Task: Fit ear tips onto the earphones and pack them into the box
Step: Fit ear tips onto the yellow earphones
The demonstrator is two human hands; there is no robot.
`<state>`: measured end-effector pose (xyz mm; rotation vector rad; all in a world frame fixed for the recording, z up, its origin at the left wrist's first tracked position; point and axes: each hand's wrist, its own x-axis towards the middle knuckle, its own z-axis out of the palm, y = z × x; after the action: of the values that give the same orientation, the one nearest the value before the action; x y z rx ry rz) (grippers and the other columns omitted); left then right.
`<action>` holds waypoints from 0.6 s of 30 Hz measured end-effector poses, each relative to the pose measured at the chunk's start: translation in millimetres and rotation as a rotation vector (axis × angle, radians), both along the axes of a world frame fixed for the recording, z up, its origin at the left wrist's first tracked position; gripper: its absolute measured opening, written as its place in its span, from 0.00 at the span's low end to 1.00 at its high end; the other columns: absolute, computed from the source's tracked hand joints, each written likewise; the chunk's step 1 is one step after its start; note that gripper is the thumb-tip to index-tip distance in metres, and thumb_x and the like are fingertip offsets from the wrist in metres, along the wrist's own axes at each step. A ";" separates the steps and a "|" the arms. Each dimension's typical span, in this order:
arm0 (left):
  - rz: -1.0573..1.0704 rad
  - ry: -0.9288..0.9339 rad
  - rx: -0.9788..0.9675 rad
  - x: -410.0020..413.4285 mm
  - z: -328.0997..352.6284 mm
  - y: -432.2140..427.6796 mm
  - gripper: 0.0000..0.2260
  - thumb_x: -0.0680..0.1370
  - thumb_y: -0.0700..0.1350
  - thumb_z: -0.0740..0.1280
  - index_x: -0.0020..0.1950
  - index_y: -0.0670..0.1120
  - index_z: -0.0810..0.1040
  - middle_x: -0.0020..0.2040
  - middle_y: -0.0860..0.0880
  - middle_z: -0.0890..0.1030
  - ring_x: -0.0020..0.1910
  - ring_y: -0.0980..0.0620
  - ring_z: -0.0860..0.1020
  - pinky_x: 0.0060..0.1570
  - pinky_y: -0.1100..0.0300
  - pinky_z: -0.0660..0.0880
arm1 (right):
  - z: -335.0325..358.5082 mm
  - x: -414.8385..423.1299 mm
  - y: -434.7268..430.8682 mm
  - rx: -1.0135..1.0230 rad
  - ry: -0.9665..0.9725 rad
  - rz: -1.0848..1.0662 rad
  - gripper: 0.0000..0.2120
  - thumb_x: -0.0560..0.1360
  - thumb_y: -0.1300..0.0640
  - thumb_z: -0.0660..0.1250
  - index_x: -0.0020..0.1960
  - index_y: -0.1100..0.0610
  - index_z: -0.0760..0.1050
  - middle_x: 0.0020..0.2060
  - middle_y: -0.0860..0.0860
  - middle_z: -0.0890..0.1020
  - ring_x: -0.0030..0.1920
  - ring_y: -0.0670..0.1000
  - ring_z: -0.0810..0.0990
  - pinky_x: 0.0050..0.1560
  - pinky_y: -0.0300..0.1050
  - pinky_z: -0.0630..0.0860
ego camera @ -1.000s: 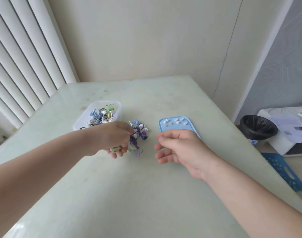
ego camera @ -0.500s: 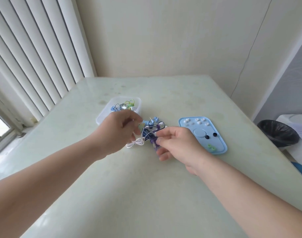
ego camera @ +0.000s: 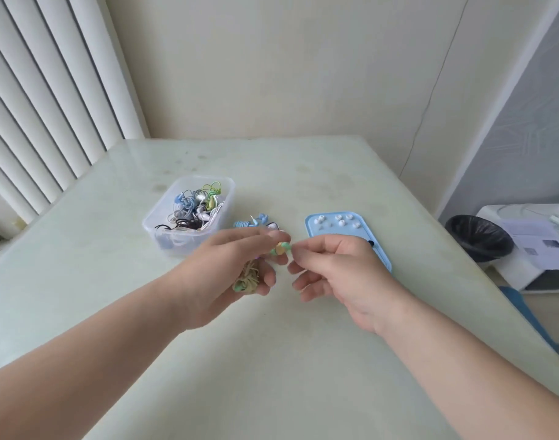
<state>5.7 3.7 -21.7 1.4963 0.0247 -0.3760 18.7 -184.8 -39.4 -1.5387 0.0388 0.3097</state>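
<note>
**Item: green earphone (ego camera: 281, 248), wired.** Held above the surface (ego camera: 271, 360), between both hands, in front of the clear box (ego camera: 205, 178).

**Left hand (ego camera: 236, 271):** thumb and forefinger pinched the bud. The lower fingers curled round its coiled cable (ego camera: 248, 281).

**Right hand (ego camera: 332, 271):** thumb and forefinger pinched at the bud's free end, other fingers loosely curled. Possibly an ear tip sat between them, but it was too small to tell.

**Handling, as judged:** very light. The bud shell was hard and small, likely slippery, and best gripped by its body. The cable was limp and prone to tangling, so best kept bundled. The tips were soft and easily dropped.

**Nearby:** white ear tips (ego camera: 341, 222) on a blue tray (ego camera: 379, 252), and loose earphones (ego camera: 252, 222) beside the box.
</note>
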 end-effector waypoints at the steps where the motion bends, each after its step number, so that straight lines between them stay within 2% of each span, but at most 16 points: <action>1: 0.032 0.007 0.011 0.5 -6.0 -8.1 0.11 0.81 0.47 0.70 0.57 0.41 0.84 0.45 0.45 0.82 0.34 0.49 0.76 0.37 0.57 0.74 | -0.1 0.8 -10.5 -0.056 -0.003 -0.033 0.04 0.79 0.63 0.71 0.49 0.62 0.83 0.38 0.57 0.85 0.33 0.54 0.81 0.32 0.48 0.79; 5: 0.070 0.054 0.015 2.7 -23.2 -38.4 0.03 0.80 0.42 0.71 0.50 0.44 0.84 0.43 0.45 0.82 0.32 0.49 0.75 0.35 0.59 0.73 | -1.4 14.5 -57.8 -0.313 -0.110 -0.214 0.05 0.78 0.61 0.69 0.46 0.57 0.84 0.38 0.56 0.86 0.30 0.50 0.79 0.28 0.44 0.74; 7: 0.044 0.063 -0.019 4.9 -27.6 -51.1 0.03 0.80 0.40 0.71 0.51 0.44 0.83 0.44 0.45 0.83 0.33 0.49 0.76 0.36 0.59 0.72 | -6.3 22.3 -80.2 -0.439 -0.176 -0.299 0.07 0.78 0.60 0.68 0.45 0.53 0.84 0.37 0.52 0.86 0.29 0.48 0.80 0.28 0.41 0.73; 9: 0.023 0.060 -0.062 7.7 -31.3 -61.4 0.05 0.79 0.39 0.72 0.55 0.43 0.83 0.46 0.45 0.85 0.35 0.50 0.79 0.37 0.59 0.72 | -15.3 27.3 -95.6 -0.542 -0.209 -0.339 0.09 0.78 0.60 0.68 0.44 0.50 0.83 0.37 0.48 0.86 0.34 0.50 0.83 0.31 0.40 0.75; 12: 0.033 0.060 -0.112 12.2 -38.4 -73.3 0.09 0.78 0.37 0.73 0.58 0.41 0.83 0.48 0.44 0.86 0.39 0.52 0.82 0.39 0.60 0.73 | -27.7 29.9 -106.0 -0.643 -0.211 -0.277 0.09 0.78 0.60 0.68 0.44 0.50 0.84 0.35 0.45 0.84 0.35 0.46 0.80 0.35 0.37 0.74; 14: 0.058 0.060 -0.142 14.9 -42.6 -76.0 0.08 0.76 0.39 0.74 0.55 0.41 0.84 0.48 0.43 0.86 0.38 0.52 0.82 0.37 0.61 0.74 | -28.6 30.5 -108.7 -0.676 -0.207 -0.221 0.09 0.77 0.59 0.69 0.42 0.50 0.84 0.33 0.45 0.83 0.33 0.44 0.77 0.34 0.36 0.73; 18: 0.078 0.060 -0.233 19.1 -47.1 -72.0 0.06 0.71 0.42 0.74 0.47 0.43 0.86 0.42 0.42 0.84 0.36 0.50 0.79 0.32 0.61 0.72 | -23.4 28.9 -108.6 -0.719 -0.196 -0.105 0.05 0.75 0.53 0.75 0.40 0.49 0.85 0.33 0.42 0.84 0.30 0.37 0.77 0.30 0.27 0.70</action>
<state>24.8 -68.3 -68.8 1.2495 0.0841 -0.3487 47.6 -293.3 -62.9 -2.2649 0.0822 0.0524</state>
